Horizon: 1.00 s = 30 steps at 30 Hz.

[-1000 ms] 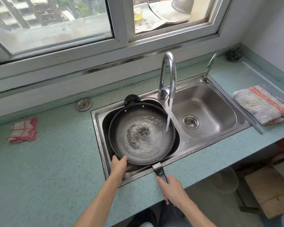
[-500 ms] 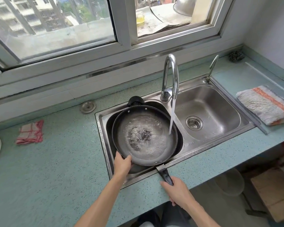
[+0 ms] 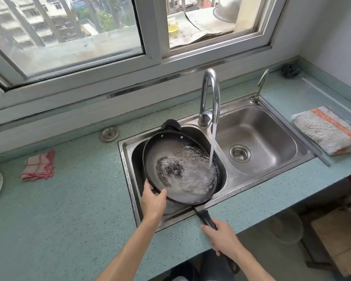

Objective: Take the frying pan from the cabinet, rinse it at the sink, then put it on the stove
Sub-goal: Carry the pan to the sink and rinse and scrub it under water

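The counter (image 3: pixel 69 209) carries a double sink (image 3: pixel 272 169) along its front edge. The frying pan (image 3: pixel 170 151) sits tilted over the left basin, its right side lower, with water from the tap (image 3: pixel 210 94) striking its right rim. A striped towel (image 3: pixel 326 130) lies at the counter's right edge. The left hand (image 3: pixel 153 201) grasps the pan's near-left rim; the right hand (image 3: pixel 224 238) is clenched around the handle.
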Available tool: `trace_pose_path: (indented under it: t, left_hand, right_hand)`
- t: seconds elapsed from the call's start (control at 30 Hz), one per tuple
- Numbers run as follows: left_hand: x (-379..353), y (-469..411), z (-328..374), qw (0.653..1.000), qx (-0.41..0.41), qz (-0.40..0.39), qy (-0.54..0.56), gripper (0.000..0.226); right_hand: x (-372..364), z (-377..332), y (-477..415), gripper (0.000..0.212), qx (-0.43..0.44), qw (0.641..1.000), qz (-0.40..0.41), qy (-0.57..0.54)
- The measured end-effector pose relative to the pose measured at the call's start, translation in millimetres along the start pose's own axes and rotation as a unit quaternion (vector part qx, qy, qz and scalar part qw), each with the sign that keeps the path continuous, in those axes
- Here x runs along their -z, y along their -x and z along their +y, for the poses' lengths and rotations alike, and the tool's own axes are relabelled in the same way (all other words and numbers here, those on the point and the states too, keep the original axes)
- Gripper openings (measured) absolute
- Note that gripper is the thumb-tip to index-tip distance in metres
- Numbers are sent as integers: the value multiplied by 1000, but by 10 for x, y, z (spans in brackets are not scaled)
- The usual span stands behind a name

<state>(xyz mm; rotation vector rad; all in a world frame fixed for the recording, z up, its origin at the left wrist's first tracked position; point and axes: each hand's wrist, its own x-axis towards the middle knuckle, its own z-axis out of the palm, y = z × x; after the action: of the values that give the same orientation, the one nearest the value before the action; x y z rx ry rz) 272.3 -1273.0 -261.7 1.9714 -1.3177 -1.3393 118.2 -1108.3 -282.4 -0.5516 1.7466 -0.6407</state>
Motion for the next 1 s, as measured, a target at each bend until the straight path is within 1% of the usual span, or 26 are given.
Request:
trace_pose_path:
  t: [0.13,0.2,0.3,0.4,0.47,0.57,0.6,0.67,0.77,0.8,0.87,0.93,1.0]
  left_hand:
    - [-40,-370,-295,995,52,-30,82,89]
    - [-39,-484,-371,991,82,-39,97,78]
    - [41,-375,-232,984,105,-60,129,49]
    - [61,-415,-227,975,131,-82,161,39]
    - [37,-472,-239,979,138,-76,132,40]
    - [-30,-572,-319,988,139,-38,46,46]
    - [-44,-584,-328,990,138,-23,33,47]
    - [-44,-564,-300,990,135,1,43,44]
    - [-10,-543,-294,985,134,5,104,39]
    - [4,-557,-307,984,130,-2,119,41]
    - [42,-562,-299,984,119,-19,134,44]
    - [43,-561,-319,980,131,-32,147,45]
    - [1,-550,-366,971,158,-57,172,55]
  right_hand:
    - [-14,-56,43,26,3,999,-31,-27]
    - [-29,-96,63,27,-3,997,-54,-56]
    - [-59,-145,77,27,-47,985,-89,-143]
    - [-105,-196,95,29,-67,981,-88,-156]
    - [-129,-219,93,29,-67,984,-81,-147]
    - [-140,-210,93,29,-71,985,-75,-135]
    - [-139,-204,93,29,-71,986,-72,-132]
    - [-144,-213,97,28,-77,987,-68,-126]
    - [-147,-256,85,22,-104,985,-70,-117]
    - [-135,-281,94,24,-116,983,-80,-121]
    - [-73,-310,123,27,-142,971,-125,-146]
    - [19,-299,161,32,-165,947,-189,-198]
    - [61,-269,199,35,-167,923,-227,-261]
